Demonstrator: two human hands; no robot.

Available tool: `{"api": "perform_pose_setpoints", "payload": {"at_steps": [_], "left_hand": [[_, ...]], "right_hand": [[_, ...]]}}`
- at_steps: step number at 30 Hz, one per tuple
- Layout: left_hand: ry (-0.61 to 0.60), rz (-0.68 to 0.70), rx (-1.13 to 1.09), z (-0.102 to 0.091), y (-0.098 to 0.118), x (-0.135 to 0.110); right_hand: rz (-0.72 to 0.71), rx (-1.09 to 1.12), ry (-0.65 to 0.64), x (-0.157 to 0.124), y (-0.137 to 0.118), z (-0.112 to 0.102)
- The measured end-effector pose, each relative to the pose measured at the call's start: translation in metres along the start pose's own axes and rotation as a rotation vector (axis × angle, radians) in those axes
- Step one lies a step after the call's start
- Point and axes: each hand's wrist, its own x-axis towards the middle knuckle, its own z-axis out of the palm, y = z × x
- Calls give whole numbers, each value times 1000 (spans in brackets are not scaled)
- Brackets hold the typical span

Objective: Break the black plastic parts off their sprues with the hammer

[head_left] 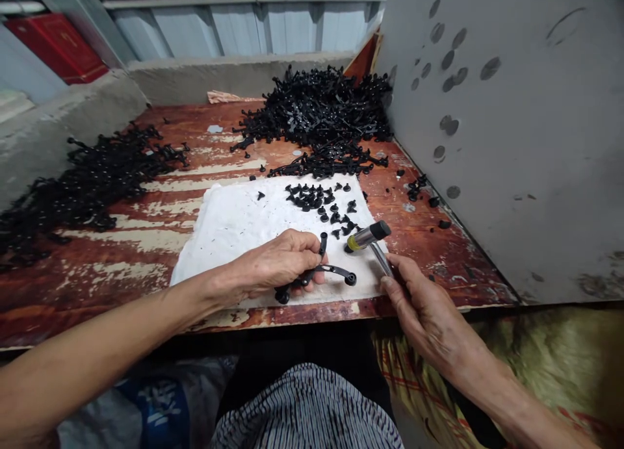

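A black bracket (336, 269) is pinched between fingers of the left hand (287, 259); a double-faced mallet (364, 238) is clasped by the right hand (425, 304).

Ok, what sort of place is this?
Probably a small workshop, perhaps for hand assembly. A big heap of black parts lies at the back, the right hand holds a small mallet, and the work surface is worn and patchy.

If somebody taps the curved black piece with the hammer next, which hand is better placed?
Probably the right hand: it grips the hammer, whose head is near that curved black piece. The left hand is busy holding the piece.
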Motion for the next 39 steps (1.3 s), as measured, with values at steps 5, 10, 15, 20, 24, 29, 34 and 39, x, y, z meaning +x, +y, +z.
{"api": "perform_pose_setpoints", "payload": {"at_steps": [5, 10, 15, 20, 24, 29, 34, 39], "left_hand": [[1, 44, 97, -1, -1, 3], [-63, 137, 278, -5, -6, 5], [-130, 160, 360, -7, -10, 7], [-194, 179, 325, -6, -10, 4], [-177, 148, 338, -5, -7, 1], [-180, 152, 340, -4, -8, 3], [-184, 118, 334, -4, -7, 4], [-171, 91, 347, -4, -6, 4]], "right_hand": [[94, 152, -88, -8, -8, -3], [213, 307, -37, -15, -2, -5], [210, 277, -24, -22, 8, -3], [197, 249, -29, -25, 11, -2], [185, 254, -25, -24, 12, -2], [183, 255, -23, -24, 11, -2], [192, 253, -23, -25, 13, -1], [182, 232, -13, -26, 14, -1]]}}
